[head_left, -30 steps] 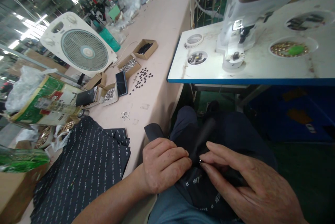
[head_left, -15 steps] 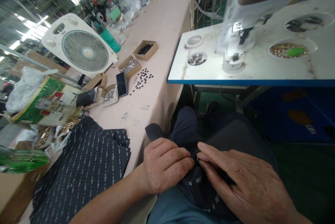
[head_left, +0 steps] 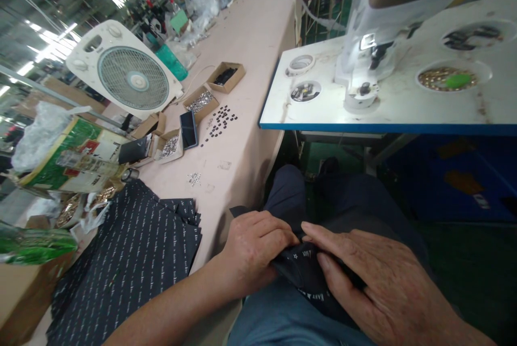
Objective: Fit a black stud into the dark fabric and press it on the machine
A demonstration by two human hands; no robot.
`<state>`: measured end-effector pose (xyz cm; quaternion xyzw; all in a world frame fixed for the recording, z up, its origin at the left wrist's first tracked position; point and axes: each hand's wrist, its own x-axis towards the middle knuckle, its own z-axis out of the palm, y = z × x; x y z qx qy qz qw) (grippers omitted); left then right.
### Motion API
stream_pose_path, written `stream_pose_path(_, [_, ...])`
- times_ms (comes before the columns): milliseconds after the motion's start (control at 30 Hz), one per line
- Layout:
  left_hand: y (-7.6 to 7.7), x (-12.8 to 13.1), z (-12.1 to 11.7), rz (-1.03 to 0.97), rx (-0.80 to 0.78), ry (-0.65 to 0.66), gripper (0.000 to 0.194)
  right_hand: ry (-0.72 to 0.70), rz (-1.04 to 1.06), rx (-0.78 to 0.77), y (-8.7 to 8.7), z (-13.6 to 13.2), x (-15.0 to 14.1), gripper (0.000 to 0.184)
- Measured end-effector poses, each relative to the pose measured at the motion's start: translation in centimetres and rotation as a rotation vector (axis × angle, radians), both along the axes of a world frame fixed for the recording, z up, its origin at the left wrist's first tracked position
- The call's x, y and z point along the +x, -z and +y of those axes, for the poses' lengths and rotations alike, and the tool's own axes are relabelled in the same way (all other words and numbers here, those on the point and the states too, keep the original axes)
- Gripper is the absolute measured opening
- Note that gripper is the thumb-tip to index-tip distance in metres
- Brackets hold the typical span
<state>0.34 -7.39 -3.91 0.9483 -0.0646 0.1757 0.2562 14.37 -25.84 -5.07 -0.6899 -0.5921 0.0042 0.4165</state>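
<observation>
**Dark printed cloth (head_left: 301, 273) held in both hands, above the lap (head_left: 285, 189)**

Nearest: your left hand (head_left: 256, 249) has its fingers curled down on the cloth, grip closed over it. Your right hand (head_left: 379, 276) meets it from the other side, grip pinching the cloth between thumb and fingers (whether a small part sits at the fingertips, I cannot tell). The two hands' fingertips are close together.

Beside your left forearm, a stack of printed fabric (head_left: 137, 260) lies on the pinkish surface (head_left: 242, 146). Beyond it: a small scatter of silver bits (head_left: 194, 179), a phone (head_left: 188, 130) leaning against a box, and loose dark discs (head_left: 220, 122). An open box of silver pieces (head_left: 201, 102) and a box of black pieces (head_left: 225, 75) stand just past these.

To your right, a machine (head_left: 361, 60) stands on a white, blue-edged table. Farther left, a fan (head_left: 133, 79) tilts near a teal bottle (head_left: 173, 61).
</observation>
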Motion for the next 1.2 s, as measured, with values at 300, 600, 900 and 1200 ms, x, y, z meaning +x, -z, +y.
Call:
stream_pose_path(300, [-0.1, 0.7, -0.3, 0.125, -0.144, -0.087, 0.019, -0.025, -0.049, -0.142, 0.3, 0.0, -0.6, 0.076])
stream_pose_path(600, [0.6, 1.0, -0.3, 0.333, -0.193, -0.232, 0.011, -0.024, -0.126, -0.11, 1.3, 1.4, -0.5, 0.054])
stream_pose_path(900, [-0.4, 1.9, 0.5, 0.648, -0.387, -0.257, 0.012, -0.07, 0.037, -0.168, 1.9, 2.3, 0.5, 0.055])
stream_pose_path(1200, [-0.5, 2.8, 1.9, 0.877, -0.75, -0.132, 0.033, -0.142, 0.62, -0.351, 0.9, 2.8, 1.8, 0.048])
